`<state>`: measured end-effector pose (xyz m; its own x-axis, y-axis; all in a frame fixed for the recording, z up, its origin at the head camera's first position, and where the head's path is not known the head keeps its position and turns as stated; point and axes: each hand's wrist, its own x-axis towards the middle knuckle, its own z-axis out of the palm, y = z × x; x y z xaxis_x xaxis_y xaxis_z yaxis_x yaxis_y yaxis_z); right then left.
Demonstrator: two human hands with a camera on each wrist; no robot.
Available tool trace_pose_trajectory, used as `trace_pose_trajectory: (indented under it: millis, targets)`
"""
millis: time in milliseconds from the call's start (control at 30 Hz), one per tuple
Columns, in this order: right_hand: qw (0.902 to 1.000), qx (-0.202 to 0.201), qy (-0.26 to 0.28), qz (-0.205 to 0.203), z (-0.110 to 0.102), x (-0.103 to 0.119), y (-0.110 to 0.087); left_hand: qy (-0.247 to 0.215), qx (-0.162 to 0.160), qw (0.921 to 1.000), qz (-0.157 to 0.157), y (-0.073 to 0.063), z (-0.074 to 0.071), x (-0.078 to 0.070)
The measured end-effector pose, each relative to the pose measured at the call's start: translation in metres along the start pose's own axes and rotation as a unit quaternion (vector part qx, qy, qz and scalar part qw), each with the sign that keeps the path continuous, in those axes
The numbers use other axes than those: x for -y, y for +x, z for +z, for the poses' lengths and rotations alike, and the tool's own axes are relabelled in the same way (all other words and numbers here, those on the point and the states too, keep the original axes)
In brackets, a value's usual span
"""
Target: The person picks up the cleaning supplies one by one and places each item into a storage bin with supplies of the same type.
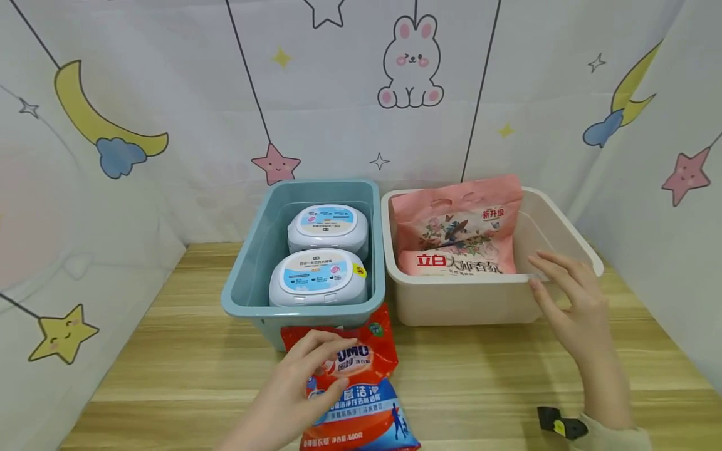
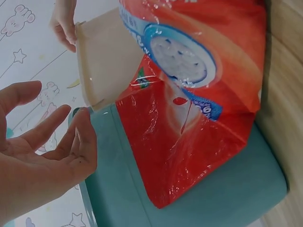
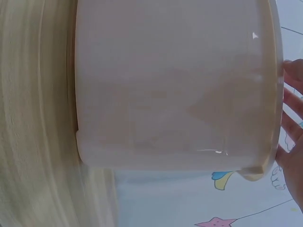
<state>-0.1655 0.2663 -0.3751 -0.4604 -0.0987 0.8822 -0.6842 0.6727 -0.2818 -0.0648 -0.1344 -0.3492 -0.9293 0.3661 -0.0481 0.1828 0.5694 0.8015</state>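
A red and blue bag of laundry powder [image 1: 366, 401] leans against the front of the blue-green bin [image 1: 239, 300]. My left hand [image 1: 304, 382] hovers over it with relaxed, slightly bent fingers; the left wrist view shows that hand [image 2: 52, 146] apart from the bag [image 2: 189, 109]. By the front right of the cream bin [image 1: 468, 307], my right hand [image 1: 581, 307] has its fingers spread above the rim. In the right wrist view the fingers lie along the bin's rim [image 3: 277, 94]; whether they press it I cannot tell. A pink bag of laundry powder [image 1: 457, 228] rests in that bin.
Two white oval tubs with blue labels, a rear one [image 1: 327, 228] and a front one [image 1: 318, 279], sit in the blue-green bin. The bins stand side by side on a wooden table [image 1: 146, 376], before a cloth backdrop [image 1: 338, 113] with printed stars and moons.
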Motion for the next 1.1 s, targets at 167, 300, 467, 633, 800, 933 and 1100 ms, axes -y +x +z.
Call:
trace_pose_trajectory:
  millis: [167, 300, 467, 633, 800, 933, 1100]
  targets:
    - [0.9999, -0.009, -0.001, -0.005, 0.000, -0.005, -0.001, 0.021, 0.009, 0.9997, -0.012, 0.000, 0.004, 0.003]
    - [0.9997, -0.020, -0.011, -0.002, -0.002, -0.008, -0.002, 0.060, 0.017, 0.9980, -0.012, -0.001, 0.008, 0.007]
    - [0.9988, -0.017, -0.044, 0.013, -0.005, -0.011, -0.005, 0.072, 0.041, 0.9964, -0.018, -0.003, 0.013, 0.012]
    - [0.9984, -0.022, -0.050, 0.015, -0.005, -0.014, -0.007, 0.054, 0.067, 0.9955, -0.040, -0.002, 0.017, 0.017]
    - [0.9984, -0.028, -0.047, 0.014, -0.005, -0.014, -0.008, 0.061, 0.091, 0.9933, -0.034, 0.000, 0.021, 0.022]
    - [0.9983, -0.032, -0.046, 0.014, -0.005, -0.013, -0.008, 0.079, 0.104, 0.9911, -0.028, 0.001, 0.024, 0.024]
    - [0.9983, -0.023, -0.049, 0.023, -0.006, -0.012, -0.008, 0.090, 0.112, 0.9893, -0.025, 0.002, 0.029, 0.025]
